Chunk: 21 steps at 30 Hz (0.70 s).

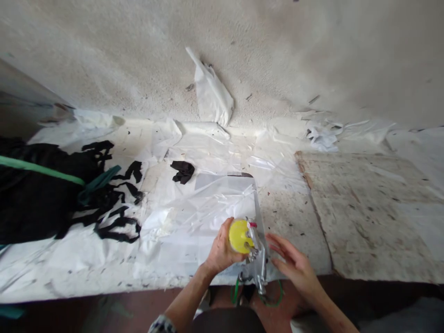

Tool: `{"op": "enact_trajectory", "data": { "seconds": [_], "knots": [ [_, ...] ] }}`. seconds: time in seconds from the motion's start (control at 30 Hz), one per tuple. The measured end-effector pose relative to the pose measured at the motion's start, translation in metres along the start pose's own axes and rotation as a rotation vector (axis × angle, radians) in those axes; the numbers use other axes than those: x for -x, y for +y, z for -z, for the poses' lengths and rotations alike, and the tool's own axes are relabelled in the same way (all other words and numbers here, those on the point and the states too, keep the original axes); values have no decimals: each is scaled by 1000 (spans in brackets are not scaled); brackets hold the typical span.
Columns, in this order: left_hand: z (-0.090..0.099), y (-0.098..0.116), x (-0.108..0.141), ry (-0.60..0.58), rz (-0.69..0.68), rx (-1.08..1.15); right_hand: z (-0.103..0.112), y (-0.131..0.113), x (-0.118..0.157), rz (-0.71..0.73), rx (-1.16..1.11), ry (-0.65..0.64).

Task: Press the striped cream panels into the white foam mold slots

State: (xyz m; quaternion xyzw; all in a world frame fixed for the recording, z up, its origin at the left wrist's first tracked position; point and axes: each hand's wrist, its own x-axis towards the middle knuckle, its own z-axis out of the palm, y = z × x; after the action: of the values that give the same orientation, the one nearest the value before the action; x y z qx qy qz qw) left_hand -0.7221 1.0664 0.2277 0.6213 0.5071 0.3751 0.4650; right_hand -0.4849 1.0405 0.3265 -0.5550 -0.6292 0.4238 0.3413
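My left hand (pixel 224 247) is wrapped round a round yellow object (pixel 239 236) near the front edge of the table. Against its right side stands a silver metal tool (pixel 258 261) with a small red part at the top; a green cord or hose (pixel 277 296) shows below it. Just right of the metal tool is my right hand (pixel 291 261), its fingers apart and holding nothing. Beneath the hands lies clear plastic sheeting (pixel 222 203) over a grey, flat piece with a rounded corner.
Black fabric (pixel 38 194) with a green strip and loose black scraps covers the left side. A small black scrap (pixel 182 171) lies near the middle. On the right is a stained board (pixel 374 222). Behind rises a rough wall (pixel 277 60) with torn white plastic (pixel 213 95) on it.
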Motion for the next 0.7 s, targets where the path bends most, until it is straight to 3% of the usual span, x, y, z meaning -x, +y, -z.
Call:
{"op": "enact_trajectory", "data": {
  "seconds": [0.13,0.27,0.53,0.7],
  "knots": [
    [0,-13,0,-32,-4,-50,-21,30,-32,202,199,-138],
    [3,-23,0,-37,-79,-114,-53,46,-56,377,284,-231],
    [11,-29,-4,-74,-65,-124,-82,54,-69,389,341,-166],
    [12,-27,-7,-21,-96,-108,-93,63,-71,379,287,-133]
  ]
}}
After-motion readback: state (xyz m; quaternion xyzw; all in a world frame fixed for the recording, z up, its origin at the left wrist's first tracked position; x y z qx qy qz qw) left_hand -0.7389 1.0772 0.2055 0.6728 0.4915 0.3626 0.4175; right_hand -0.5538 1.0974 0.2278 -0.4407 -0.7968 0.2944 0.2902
